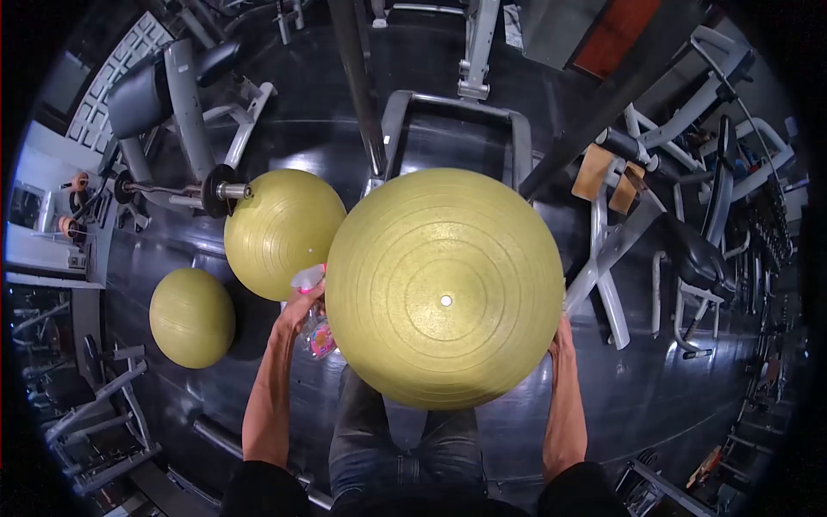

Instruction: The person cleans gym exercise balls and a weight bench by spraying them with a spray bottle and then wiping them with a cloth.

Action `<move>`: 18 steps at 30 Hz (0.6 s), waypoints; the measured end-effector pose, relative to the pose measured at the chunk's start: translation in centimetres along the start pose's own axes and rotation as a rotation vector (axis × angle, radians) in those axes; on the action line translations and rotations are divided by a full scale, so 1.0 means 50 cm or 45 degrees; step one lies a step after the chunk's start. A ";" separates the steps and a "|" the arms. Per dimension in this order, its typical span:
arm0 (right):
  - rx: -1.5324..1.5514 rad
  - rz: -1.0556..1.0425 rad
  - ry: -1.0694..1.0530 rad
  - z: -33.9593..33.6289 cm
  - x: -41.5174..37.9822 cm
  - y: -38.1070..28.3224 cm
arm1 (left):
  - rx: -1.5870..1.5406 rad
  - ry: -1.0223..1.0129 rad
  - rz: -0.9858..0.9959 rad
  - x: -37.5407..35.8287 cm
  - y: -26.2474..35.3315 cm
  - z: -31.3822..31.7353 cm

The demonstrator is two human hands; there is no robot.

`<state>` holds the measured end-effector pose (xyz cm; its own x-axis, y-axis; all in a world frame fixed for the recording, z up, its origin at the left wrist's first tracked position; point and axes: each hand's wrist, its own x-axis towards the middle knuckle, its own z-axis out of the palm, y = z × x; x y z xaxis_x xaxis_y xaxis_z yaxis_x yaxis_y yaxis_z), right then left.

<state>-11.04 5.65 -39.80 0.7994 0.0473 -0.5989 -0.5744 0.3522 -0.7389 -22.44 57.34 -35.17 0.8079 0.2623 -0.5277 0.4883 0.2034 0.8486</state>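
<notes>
A large yellow-green exercise ball (444, 297), with a white plug at its middle, is held up in front of my body between both arms. My left hand (303, 308) is at the ball's left side, its fingers wrapped round a spray bottle (320, 338) that is clear with a pink label and a pink-and-white head. Against the ball's right side is my right hand (562, 338), its fingers mostly hidden behind the ball. Two more exercise balls rest on the floor to the left: one nearer (284, 233), partly covered by the held ball, and a smaller-looking one (192, 318).
A barbell (226, 191) with a plate juts over the nearer floor ball. Straight ahead stands a grey metal frame (457, 99) with dark uprights. Weight machines (698, 250) line the right side, and a bench machine (142, 99) stands at upper left. Dark flooring (655, 388) lies between them.
</notes>
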 end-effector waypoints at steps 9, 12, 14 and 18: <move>-0.189 0.233 -0.096 0.001 -0.039 -0.048 | 0.011 -0.072 -0.071 -0.103 0.048 -0.043; -0.159 0.221 -0.033 0.022 -0.082 -0.076 | -0.029 -0.042 -0.061 -0.153 0.072 -0.040; -0.127 0.203 -0.009 0.021 -0.093 -0.089 | -0.159 0.019 -0.029 -0.185 0.085 -0.035; -0.195 0.185 -0.058 0.036 -0.115 -0.127 | -0.218 0.057 -0.032 -0.242 0.103 -0.049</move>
<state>-11.67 4.82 -31.12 0.7111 0.1304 -0.6908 -0.7017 0.1924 -0.6860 -30.51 57.52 -24.51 0.7788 0.2965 -0.5527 0.4416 0.3667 0.8189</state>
